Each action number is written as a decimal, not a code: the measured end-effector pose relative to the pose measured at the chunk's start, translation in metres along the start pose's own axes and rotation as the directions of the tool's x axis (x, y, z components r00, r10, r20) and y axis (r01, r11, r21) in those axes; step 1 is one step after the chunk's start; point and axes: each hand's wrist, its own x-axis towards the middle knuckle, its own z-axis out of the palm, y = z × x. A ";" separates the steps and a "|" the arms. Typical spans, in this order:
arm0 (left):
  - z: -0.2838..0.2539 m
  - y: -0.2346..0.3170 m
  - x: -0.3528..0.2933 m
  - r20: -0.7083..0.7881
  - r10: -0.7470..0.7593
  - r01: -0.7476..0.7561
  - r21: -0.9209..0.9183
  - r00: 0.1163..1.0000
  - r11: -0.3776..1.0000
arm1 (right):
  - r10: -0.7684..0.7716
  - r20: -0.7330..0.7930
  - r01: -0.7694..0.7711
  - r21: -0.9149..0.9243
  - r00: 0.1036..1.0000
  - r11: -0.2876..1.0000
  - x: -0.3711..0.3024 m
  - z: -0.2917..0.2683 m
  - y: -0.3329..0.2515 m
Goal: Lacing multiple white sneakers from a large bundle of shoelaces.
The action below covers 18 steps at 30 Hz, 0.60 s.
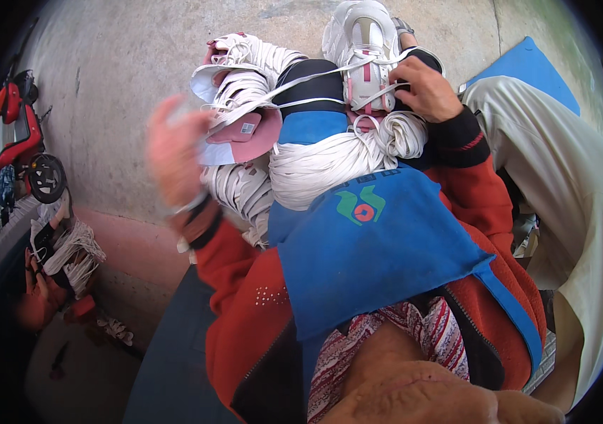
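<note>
A white and pink sneaker upper (368,83) lies over my lap, toe end nearest me. White shoelace (294,83) strands stretch from it across to the left. They converge at my left hand (178,152), which is smeared by motion; the taut strands run into its fingers. At the upper's right side my right hand (425,88) has bent fingers closed on the lace by the eyelets. A thick bundle of white laces (337,166) rests across my lap, just below the upper. Beside my left hand is a pile of laced white and pink uppers (245,92).
My blue apron (365,240) covers my lap. A blue sheet (531,74) lies at the far right, close to a person's pale trouser leg (563,184). On the left are a red scooter (26,134) and another person with a hank of white laces (75,254).
</note>
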 end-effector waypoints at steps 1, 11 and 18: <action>0.053 0.019 0.003 0.107 -0.192 0.210 -0.204 0.976 0.956 | -0.002 0.005 0.002 0.000 1.000 1.000 -0.001 0.007 0.002; 0.181 -0.055 0.048 0.107 0.219 -0.239 0.246 0.970 0.939 | 0.307 0.011 -0.301 -0.162 0.952 0.940 -0.021 -0.025 0.011; 0.190 -0.070 0.054 0.318 0.159 -0.285 0.402 0.935 0.870 | 0.218 0.046 -0.210 -0.134 0.975 0.968 -0.011 0.019 0.002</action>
